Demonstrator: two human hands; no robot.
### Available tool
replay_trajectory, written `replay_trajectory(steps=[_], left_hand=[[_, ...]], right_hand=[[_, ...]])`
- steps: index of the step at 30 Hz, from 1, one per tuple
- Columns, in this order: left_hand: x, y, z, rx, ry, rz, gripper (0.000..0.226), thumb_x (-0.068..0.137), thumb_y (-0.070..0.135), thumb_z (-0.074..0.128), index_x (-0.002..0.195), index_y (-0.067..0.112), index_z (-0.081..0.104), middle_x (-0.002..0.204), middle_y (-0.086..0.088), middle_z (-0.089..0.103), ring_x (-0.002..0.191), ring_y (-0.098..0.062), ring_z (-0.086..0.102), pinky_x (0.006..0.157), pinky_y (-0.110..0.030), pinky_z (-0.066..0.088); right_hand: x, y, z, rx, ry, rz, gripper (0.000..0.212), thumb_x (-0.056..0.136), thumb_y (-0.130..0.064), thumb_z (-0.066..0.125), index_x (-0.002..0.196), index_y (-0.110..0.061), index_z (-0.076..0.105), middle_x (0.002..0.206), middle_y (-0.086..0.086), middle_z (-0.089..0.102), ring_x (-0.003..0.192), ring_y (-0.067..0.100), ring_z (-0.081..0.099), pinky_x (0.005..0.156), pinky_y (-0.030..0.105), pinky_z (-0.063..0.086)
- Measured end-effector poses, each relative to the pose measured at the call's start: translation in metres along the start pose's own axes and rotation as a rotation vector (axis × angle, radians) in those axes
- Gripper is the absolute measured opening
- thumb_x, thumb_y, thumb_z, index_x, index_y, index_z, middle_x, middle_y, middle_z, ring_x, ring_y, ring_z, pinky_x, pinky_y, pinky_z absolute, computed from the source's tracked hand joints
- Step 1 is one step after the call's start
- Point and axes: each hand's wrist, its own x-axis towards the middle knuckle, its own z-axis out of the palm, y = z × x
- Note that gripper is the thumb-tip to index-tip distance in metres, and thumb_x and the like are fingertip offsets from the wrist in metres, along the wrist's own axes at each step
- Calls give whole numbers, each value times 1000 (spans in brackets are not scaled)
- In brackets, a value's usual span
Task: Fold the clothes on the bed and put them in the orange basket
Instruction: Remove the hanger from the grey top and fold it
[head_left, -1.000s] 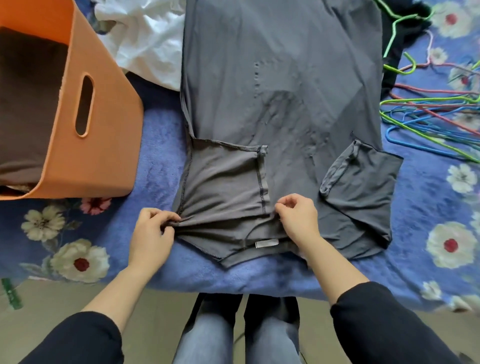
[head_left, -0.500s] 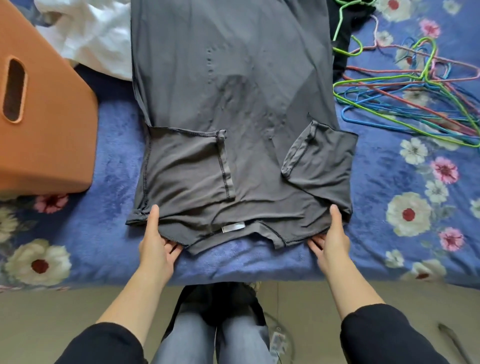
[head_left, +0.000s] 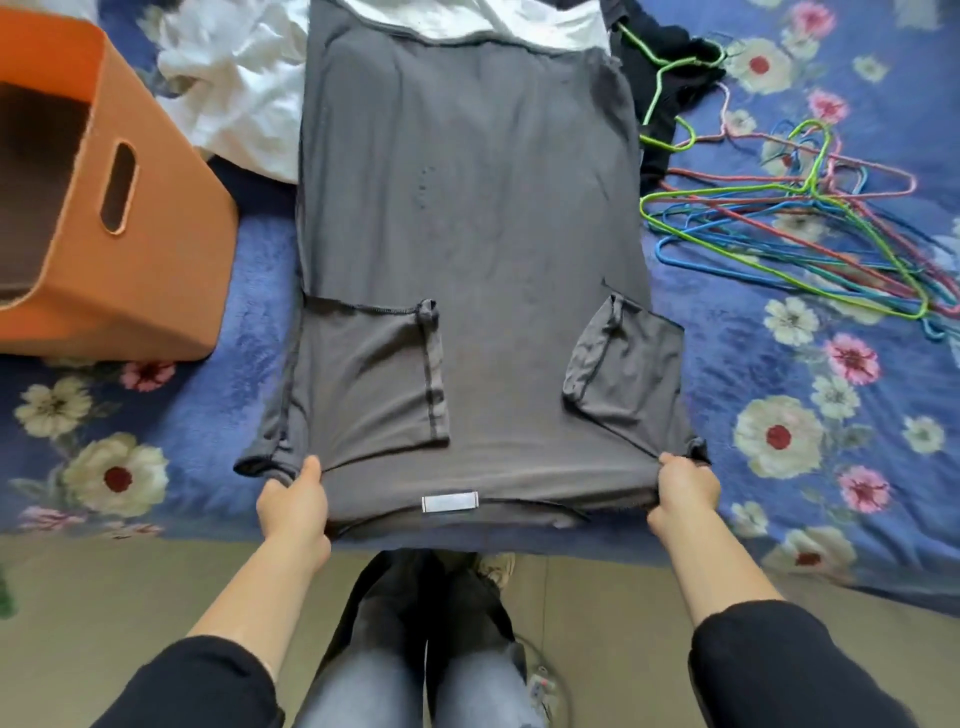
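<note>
A grey T-shirt (head_left: 483, 218) lies flat on the blue flowered bed (head_left: 779, 374), both sleeves folded inward and its neck end nearest me, with a white label showing. My left hand (head_left: 293, 504) grips the near left shoulder corner, thumb on top. My right hand (head_left: 683, 491) grips the near right shoulder corner in the same way. The near edge is lifted slightly off the bed. The orange basket (head_left: 140, 270) stands at the left, its handle slot facing the shirt; something dark lies inside.
White clothing (head_left: 234, 88) lies bunched behind the basket and under the shirt's far end. A dark garment (head_left: 670, 57) and a tangle of several coloured wire hangers (head_left: 810, 228) lie at the right. The bed's front edge runs just below my hands, above a tan floor.
My hands went from pinching the middle of the neck end to the two outer shoulder corners, then closed on them. The near edge is now pulled taut and slightly raised.
</note>
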Motion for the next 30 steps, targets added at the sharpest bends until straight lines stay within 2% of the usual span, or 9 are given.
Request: replay_trajectory(steps=[3,6,11,15,20,22,24,27,30], left_hand=[[-20,-8,-16,-70,-2,-152,61,96,26,59,146,5,32,142,-11,43,119,-37,51,100,-56,43],[-31,14,-13,-188,-18,-225,52,93,24,61,140,10,43,133,-8,53,108,-31,57,91,-48,50],[-26,90,24,-377,-125,-181,39,96,21,56,133,13,50,123,-5,60,93,-23,60,79,-41,52],[-9,157,54,-416,-180,-146,36,96,21,54,131,16,53,109,-2,62,76,-16,60,70,-35,51],[-11,270,104,-516,-323,-81,17,99,12,47,84,13,53,63,1,67,49,-11,60,54,-23,52],[-21,320,124,-680,-391,10,26,99,4,43,76,11,52,44,1,61,40,-8,59,64,-18,55],[-18,361,147,-804,-546,123,23,100,3,40,84,8,56,61,-6,68,57,-13,67,76,-27,58],[9,375,177,-456,-603,321,15,101,18,39,98,12,53,93,-2,63,87,-12,63,77,-24,53],[45,331,186,144,-228,671,21,92,21,56,112,17,50,98,-1,57,90,-13,56,77,-13,45]], right_hand=[[-7,2,-28,-116,-57,61,35,89,-5,53,123,-4,54,127,17,55,87,31,56,71,38,56],[-15,-22,-36,-105,-171,51,17,92,-1,45,104,-7,56,100,15,53,63,19,41,33,13,30],[-27,-95,0,-16,-301,-4,26,92,3,39,75,-14,46,70,8,44,55,16,37,34,10,28],[-31,-149,39,42,-333,-21,26,94,3,38,75,-14,43,69,6,39,56,17,37,46,27,29],[-24,-241,103,188,-438,-25,26,97,-5,37,75,-16,42,67,5,49,56,14,48,37,16,40],[-26,-278,128,307,-516,-44,26,97,-6,36,74,-15,46,54,2,58,47,11,57,37,16,43],[-26,-310,155,407,-639,-89,23,97,-12,39,78,-13,52,56,0,65,55,10,64,49,22,54],[-16,-318,188,244,-690,-176,18,98,-22,42,106,-10,53,92,5,63,83,15,61,75,28,52],[12,-276,206,-95,-533,-326,13,93,-16,49,82,-15,55,79,5,56,66,11,59,57,23,49]])
